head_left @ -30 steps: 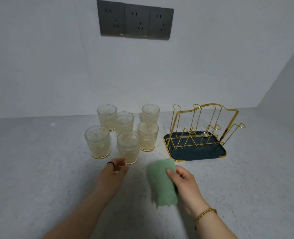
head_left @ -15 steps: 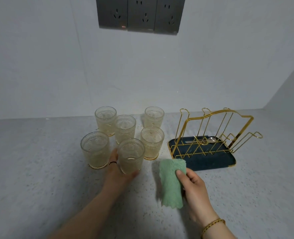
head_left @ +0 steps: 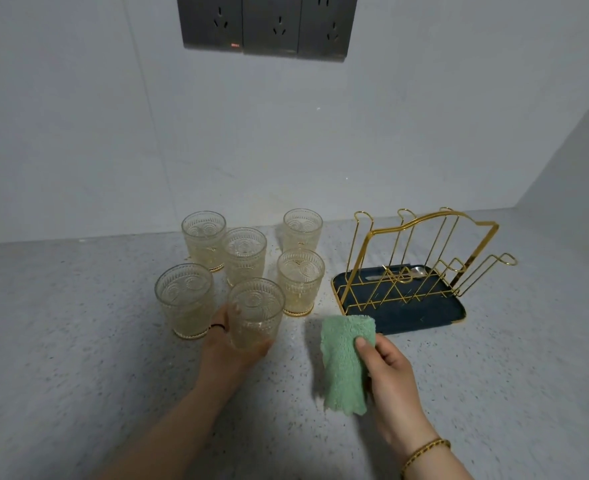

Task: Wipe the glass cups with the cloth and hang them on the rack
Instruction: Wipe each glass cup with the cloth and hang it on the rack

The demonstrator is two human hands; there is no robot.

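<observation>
Cups (head_left: 244, 258), six in all, stand grouped left of centre on the speckled counter (head_left: 78, 358), mouths up; none hangs on anything yet. I judge the job barely begun, with the first cup only now being taken and all six left to wipe and hang.

Front-left cup (head_left: 184, 299) stands untouched, just beside the left hand (head_left: 225, 355). That hand is wrapped round the lower half of the nearest cup (head_left: 255, 311), fingers curled on the glass from the near side, palm low at its base; the cup is upright or nearly so. Whether its base is clear of the counter I cannot tell.

Cloth (head_left: 343, 365), green and fluffy, hangs right of the held cup, apart from it and not touching glass. It is pinched near its upper part by the right hand (head_left: 391, 375), thumb (head_left: 364, 342) pressed on the front face, the other fingers folded behind and hidden; the loose end dangles toward the counter.

Rack (head_left: 475, 256), gold wire on a dark tray (head_left: 421, 315), sits farthest right, its prongs bare; the cloth's top edge overlaps the tray's near corner in my line of sight, though contact cannot be judged.
</observation>
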